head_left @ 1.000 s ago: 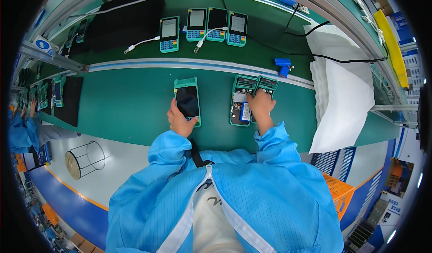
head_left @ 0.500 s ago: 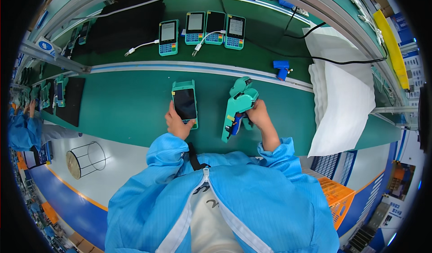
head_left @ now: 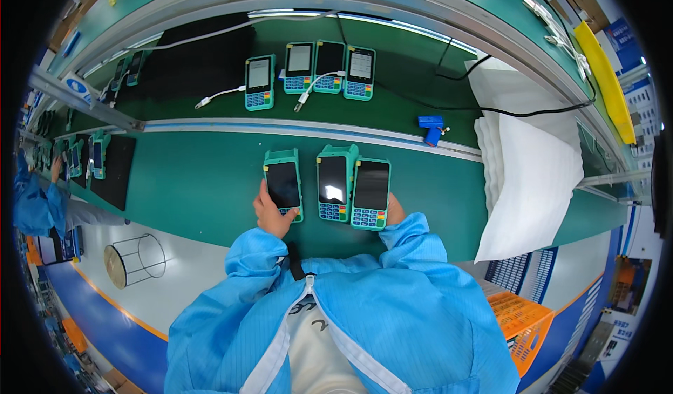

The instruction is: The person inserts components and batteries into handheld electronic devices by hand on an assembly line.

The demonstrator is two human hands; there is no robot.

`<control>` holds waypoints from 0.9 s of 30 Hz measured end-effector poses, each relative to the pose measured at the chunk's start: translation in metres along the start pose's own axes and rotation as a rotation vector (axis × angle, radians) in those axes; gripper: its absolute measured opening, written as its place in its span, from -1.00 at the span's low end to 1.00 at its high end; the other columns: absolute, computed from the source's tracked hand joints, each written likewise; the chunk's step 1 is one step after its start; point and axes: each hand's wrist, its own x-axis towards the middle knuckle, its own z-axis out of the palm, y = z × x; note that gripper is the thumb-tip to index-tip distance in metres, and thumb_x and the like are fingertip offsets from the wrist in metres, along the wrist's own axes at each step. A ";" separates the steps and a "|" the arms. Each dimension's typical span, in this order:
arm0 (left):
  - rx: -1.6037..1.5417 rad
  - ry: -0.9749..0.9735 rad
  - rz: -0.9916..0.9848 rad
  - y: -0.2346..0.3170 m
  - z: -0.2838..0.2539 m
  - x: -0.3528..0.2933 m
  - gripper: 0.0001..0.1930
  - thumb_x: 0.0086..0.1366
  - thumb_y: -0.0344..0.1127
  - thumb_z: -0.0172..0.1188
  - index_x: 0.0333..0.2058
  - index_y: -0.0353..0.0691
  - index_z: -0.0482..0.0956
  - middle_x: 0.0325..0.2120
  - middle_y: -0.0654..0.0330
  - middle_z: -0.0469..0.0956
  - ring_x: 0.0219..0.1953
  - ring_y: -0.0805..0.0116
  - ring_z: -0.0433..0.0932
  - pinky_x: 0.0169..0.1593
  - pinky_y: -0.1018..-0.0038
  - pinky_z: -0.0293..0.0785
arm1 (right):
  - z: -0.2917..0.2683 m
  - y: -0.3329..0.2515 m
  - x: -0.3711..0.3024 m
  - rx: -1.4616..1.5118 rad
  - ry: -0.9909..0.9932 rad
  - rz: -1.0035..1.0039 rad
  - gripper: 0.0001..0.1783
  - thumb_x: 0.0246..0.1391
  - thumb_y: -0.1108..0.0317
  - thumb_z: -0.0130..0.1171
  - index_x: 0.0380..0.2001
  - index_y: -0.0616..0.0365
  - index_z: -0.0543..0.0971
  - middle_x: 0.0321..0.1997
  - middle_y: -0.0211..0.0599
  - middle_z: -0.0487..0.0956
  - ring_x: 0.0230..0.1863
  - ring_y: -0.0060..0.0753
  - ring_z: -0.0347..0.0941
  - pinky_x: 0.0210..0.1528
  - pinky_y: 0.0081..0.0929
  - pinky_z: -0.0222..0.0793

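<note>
A teal card payment terminal (head_left: 283,184) with a dark screen is gripped along its left edge by my left hand (head_left: 272,213), thumb over its lower end. To its right, two more teal terminals show their screens and coloured keypads side by side. The nearer-to-middle terminal (head_left: 332,178) has a bright reflection on its screen. It touches or slightly overlaps the right-hand terminal (head_left: 371,187). My right hand (head_left: 396,210) closes round the right edge of that right-hand terminal; its fingers are mostly hidden behind it.
Several similar terminals (head_left: 259,82) lie on the back shelf with white cables (head_left: 221,95). Blue battery packs (head_left: 432,123) sit by the metal rail. White foam sheets (head_left: 526,170) hang over the bench at right. An orange crate (head_left: 522,324) stands below; a wire-frame stool (head_left: 118,266) is at left.
The two terminals at my right hand, bunched and turned edge-on before, now face up side by side. My left hand still holds its terminal.
</note>
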 end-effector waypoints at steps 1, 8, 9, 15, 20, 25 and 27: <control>0.011 0.010 -0.010 -0.001 0.000 0.000 0.02 -0.20 -0.34 0.37 0.17 -0.06 -0.16 -0.02 -0.06 0.07 0.00 -0.04 0.22 -0.01 0.23 0.24 | 0.000 -0.002 -0.005 0.005 0.018 -0.023 -0.65 0.02 0.31 0.02 -0.11 0.21 0.40 -0.22 -0.25 0.50 -0.30 -0.48 0.46 -0.26 -0.54 0.43; -0.032 0.051 0.028 -0.002 0.000 0.000 0.03 -0.24 -0.39 0.38 0.17 -0.09 -0.13 -0.02 -0.08 0.08 -0.01 -0.05 0.23 0.00 0.27 0.25 | -0.068 0.014 0.045 0.227 -0.081 0.266 -0.65 0.11 0.40 -0.22 -0.06 0.35 0.29 -0.06 -0.07 0.41 -0.07 -0.28 0.39 0.02 -0.42 0.30; -0.019 0.043 0.023 0.000 0.000 0.001 0.03 -0.24 -0.39 0.38 0.17 -0.09 -0.14 -0.02 -0.08 0.08 -0.01 -0.05 0.23 0.00 0.27 0.26 | -0.078 0.020 0.050 0.226 -0.095 0.237 -0.68 0.08 0.43 -0.18 -0.10 0.35 0.32 -0.13 -0.12 0.43 -0.18 -0.33 0.40 -0.10 -0.48 0.32; 0.023 0.044 0.018 -0.005 0.000 0.000 0.03 -0.25 -0.37 0.37 0.17 -0.07 -0.14 -0.03 -0.06 0.09 -0.02 -0.04 0.24 -0.03 0.26 0.28 | -0.039 0.021 0.049 -0.159 0.166 0.140 -0.69 0.02 0.39 -0.07 -0.18 0.37 0.38 -0.31 -0.25 0.48 -0.40 -0.44 0.38 -0.28 -0.56 0.31; 0.039 0.043 0.001 -0.001 -0.001 0.000 0.03 -0.25 -0.35 0.37 0.17 -0.05 -0.15 -0.04 -0.05 0.10 -0.04 -0.04 0.25 -0.06 0.22 0.27 | -0.011 0.060 0.031 -1.011 0.620 -0.474 -0.34 0.01 0.25 -0.01 0.13 0.33 0.06 0.01 0.09 0.30 0.01 -0.01 0.25 0.07 -0.33 0.12; 0.053 0.020 -0.013 -0.001 -0.002 0.000 0.02 -0.22 -0.32 0.35 0.17 -0.05 -0.16 -0.04 -0.04 0.10 -0.04 -0.04 0.24 -0.08 0.19 0.26 | 0.043 0.060 -0.020 -1.749 0.332 -0.331 0.14 -0.46 -0.01 0.31 0.18 0.13 -0.06 0.20 0.03 -0.03 0.18 0.17 -0.12 0.12 -0.02 -0.13; 0.061 0.008 -0.005 0.002 -0.003 0.001 0.02 -0.22 -0.32 0.35 0.17 -0.05 -0.17 -0.04 -0.05 0.10 -0.03 -0.04 0.23 -0.08 0.20 0.26 | 0.043 0.070 -0.014 -1.819 0.348 -0.242 0.14 -0.47 0.03 0.33 0.19 0.05 -0.07 0.20 -0.01 -0.03 0.17 0.15 -0.10 0.09 0.01 -0.10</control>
